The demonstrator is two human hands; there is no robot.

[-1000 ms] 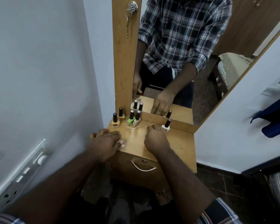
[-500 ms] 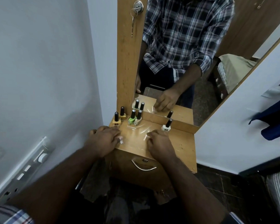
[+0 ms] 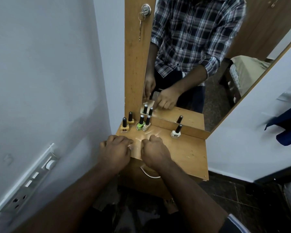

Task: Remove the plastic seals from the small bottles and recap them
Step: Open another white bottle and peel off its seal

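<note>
Five small nail-polish bottles with black caps stand on the wooden dresser top (image 3: 188, 152). A yellow bottle (image 3: 124, 128), a mustard bottle (image 3: 130, 121), a green bottle (image 3: 140, 124) and a beige bottle (image 3: 147, 126) are grouped at the back left. A white bottle (image 3: 176, 132) stands alone by the mirror's base. My left hand (image 3: 114, 149) and my right hand (image 3: 154, 149) are curled near the front edge, close together. A clear plastic film (image 3: 139, 140) glints between them, and both hands seem to pinch it. Their fingertips are hidden.
A mirror (image 3: 191, 64) rises behind the bottles and reflects the person and the hands. A key hangs from a lock (image 3: 145, 10) on the wooden frame. The wall with a switch panel (image 3: 32, 179) is close on the left. A drawer handle (image 3: 149, 174) sits below the top.
My right hand has drawn back from beside the white bottle toward the front and closer to my left hand. The plastic film came with it. The bottles have not moved.
</note>
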